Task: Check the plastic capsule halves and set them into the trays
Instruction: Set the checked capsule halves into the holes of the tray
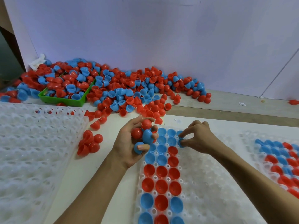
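Red and blue round halves fill my left grip, fingers curled around a smooth, shiny bunch. My right grip pinches one blue half with thumb and finger, right over the bumpy clear tray. Below that pinch, more halves sit open side up in three neat rows. Far past both grips, a big heap lies on the tabletop.

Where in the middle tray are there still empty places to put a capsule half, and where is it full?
In the middle tray, the pockets right of the three filled columns are empty, up to the right tray. The left tray also looks empty. The table behind is crowded by the loose pile.
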